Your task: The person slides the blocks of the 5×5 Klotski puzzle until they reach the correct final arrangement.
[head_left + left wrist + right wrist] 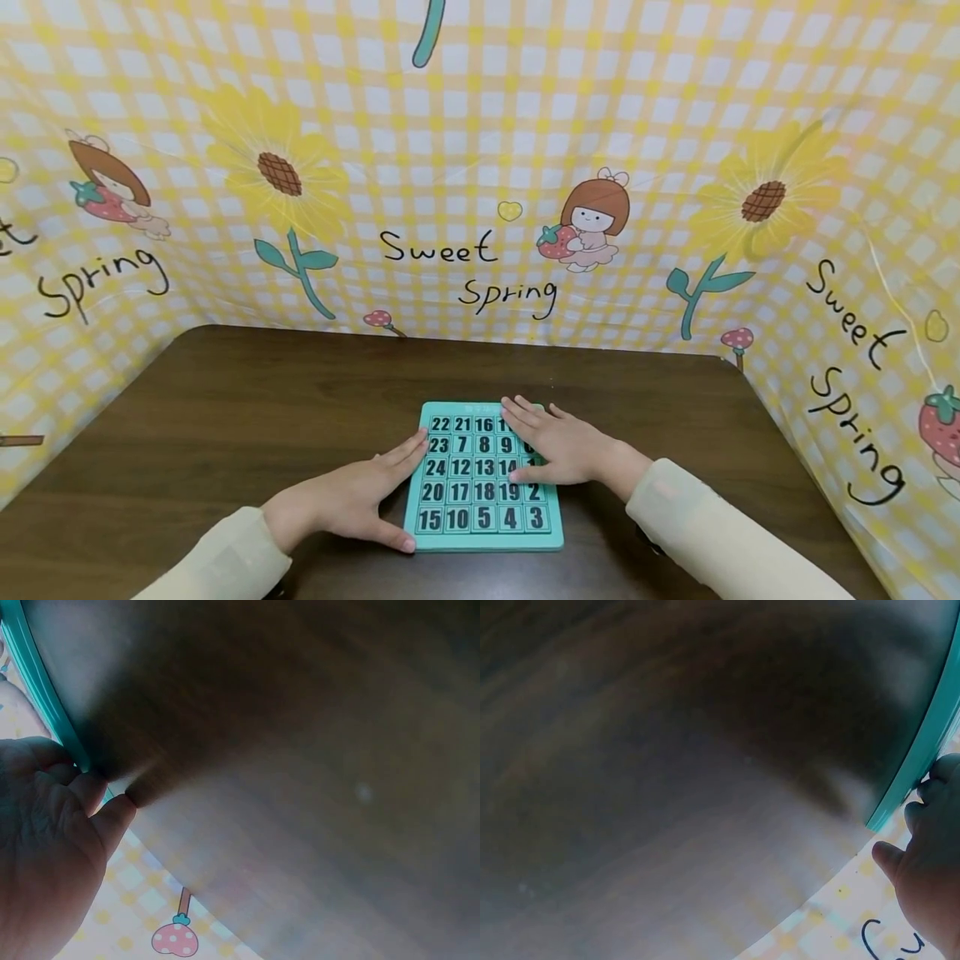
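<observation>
A turquoise number sliding puzzle (pixel 487 540) lies flat on the table, its square tiles printed with black numbers. Along its left side rests my left hand (pixel 348 504), fingertips at the upper left edge and thumb at the lower left corner. My right hand (pixel 570 450) lies over the upper right part, covering some tiles there. Its extended fingers reach the top rows, and the thumb touches near the tile marked 14 (pixel 507 468). In the left wrist view, fingertips (pixel 120 806) meet the puzzle's turquoise edge (pixel 45 690). The right wrist view has the opposite edge (pixel 922 742) beside the fingers.
The dark wooden table (pixel 300 392) has rounded far corners. A yellow checked cloth (pixel 450 167) with flowers, cartoon figures and lettering hangs behind it and along both sides. Light sleeves (pixel 225 558) cover both forearms.
</observation>
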`<state>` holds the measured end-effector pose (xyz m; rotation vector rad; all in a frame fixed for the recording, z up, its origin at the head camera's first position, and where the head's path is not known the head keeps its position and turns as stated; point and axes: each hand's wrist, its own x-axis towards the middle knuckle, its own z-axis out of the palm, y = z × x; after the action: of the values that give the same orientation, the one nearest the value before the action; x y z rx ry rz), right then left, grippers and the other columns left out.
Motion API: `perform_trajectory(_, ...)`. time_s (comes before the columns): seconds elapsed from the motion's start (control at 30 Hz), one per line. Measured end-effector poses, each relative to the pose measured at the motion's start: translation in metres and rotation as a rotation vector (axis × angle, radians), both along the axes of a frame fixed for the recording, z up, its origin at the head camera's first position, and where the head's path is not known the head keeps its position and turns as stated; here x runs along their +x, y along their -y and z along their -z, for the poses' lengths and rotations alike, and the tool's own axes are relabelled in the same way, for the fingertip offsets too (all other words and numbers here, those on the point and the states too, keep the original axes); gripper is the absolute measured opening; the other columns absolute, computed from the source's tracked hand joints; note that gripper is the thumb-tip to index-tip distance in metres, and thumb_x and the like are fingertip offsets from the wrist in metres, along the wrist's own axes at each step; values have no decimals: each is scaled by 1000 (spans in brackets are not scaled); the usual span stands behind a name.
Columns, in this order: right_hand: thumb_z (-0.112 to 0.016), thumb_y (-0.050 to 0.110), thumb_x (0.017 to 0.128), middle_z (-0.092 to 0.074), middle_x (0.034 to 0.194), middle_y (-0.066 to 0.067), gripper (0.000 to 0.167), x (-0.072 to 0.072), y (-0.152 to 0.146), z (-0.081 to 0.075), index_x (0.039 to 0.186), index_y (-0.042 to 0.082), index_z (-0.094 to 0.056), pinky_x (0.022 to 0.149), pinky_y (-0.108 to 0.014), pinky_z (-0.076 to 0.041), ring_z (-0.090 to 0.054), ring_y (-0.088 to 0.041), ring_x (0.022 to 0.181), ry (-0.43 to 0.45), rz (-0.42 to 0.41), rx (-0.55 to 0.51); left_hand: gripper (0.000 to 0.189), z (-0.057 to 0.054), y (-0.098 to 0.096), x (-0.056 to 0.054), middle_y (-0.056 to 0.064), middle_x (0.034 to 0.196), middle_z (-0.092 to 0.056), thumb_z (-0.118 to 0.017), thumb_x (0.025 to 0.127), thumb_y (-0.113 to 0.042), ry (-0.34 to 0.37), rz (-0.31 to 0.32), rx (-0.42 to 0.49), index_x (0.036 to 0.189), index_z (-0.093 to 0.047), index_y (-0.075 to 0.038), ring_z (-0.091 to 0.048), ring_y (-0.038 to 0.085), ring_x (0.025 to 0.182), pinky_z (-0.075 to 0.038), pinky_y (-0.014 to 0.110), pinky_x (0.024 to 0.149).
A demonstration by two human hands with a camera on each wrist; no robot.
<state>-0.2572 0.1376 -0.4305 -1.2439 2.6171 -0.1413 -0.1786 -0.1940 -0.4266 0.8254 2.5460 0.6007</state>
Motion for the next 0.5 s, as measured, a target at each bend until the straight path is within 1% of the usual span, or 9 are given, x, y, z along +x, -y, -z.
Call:
perform_trajectory(0.17,-44,66,96,-4,169,-6,90,3,-8,-1,161,13,-10,119,-66,-18,-5,-27,156,8,16,-3,121,0,-1,0,6,169,0,-70,76,-72,10,-5,-3,161,-9,-11,-21,35,151,-26,62,116)
perform_trajectory(0.33,-43,68,96,-6,169,-4,90,8,-19,-2,161,14,-13,119,-65,-18,-4,-26,156,-1,33,-1,122,0,0,2,6,169,0,-70,75,-72,9,-10,-1,161,-10,-10,-20,32,152,-26,62,117)
perform_trajectory(0.5,-42,69,96,-6,169,-1,89,17,-30,-4,161,15,-13,120,-64,-18,-3,-22,156,7,31,8,121,-1,0,1,7,169,0,-70,76,-71,6,-9,5,161,-9,-10,-20,34,152,-26,63,116)
